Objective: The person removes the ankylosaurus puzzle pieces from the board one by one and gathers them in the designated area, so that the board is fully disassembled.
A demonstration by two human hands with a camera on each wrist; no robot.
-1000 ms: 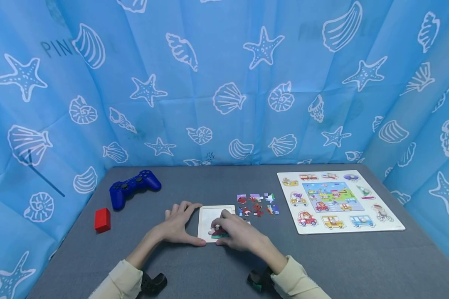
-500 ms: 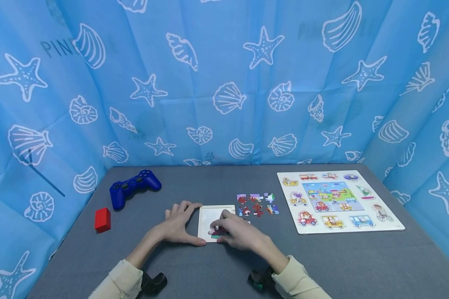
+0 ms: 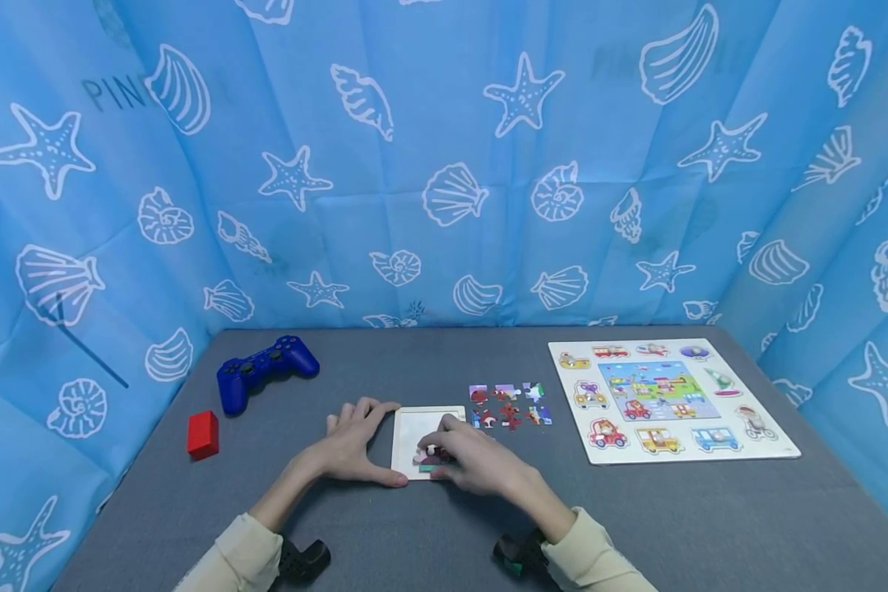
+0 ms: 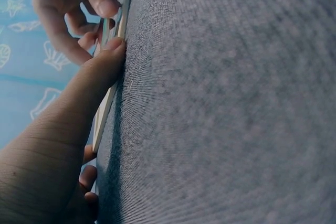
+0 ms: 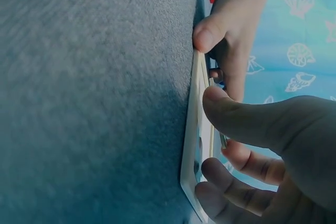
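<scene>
A small square puzzle tray [image 3: 407, 427] with a pale rim lies on the table in front of me. My left hand [image 3: 351, 444] holds its left side, thumb on the near corner and index finger at the far corner. With the right hand [image 3: 474, 458] I pinch a dark red puzzle piece with a green edge [image 3: 431, 462], low over the near part of the tray. In the right wrist view the piece's thin edge [image 5: 212, 82] shows by the thumb, above the tray rim [image 5: 190, 145]. My right fingers hide the tray's right part.
Several loose puzzle pieces [image 3: 509, 407] lie right of the tray. A large picture board [image 3: 577, 411] with vehicle shapes is at the right. A blue game controller [image 3: 266, 367] and a red block [image 3: 203, 436] are at the left, and a shell-print curtain [image 3: 385, 189] hangs behind.
The right hand and the pinched puzzle piece have shifted very slightly, with less of the green edge showing now. The left hand and the tray have stayed in place.
</scene>
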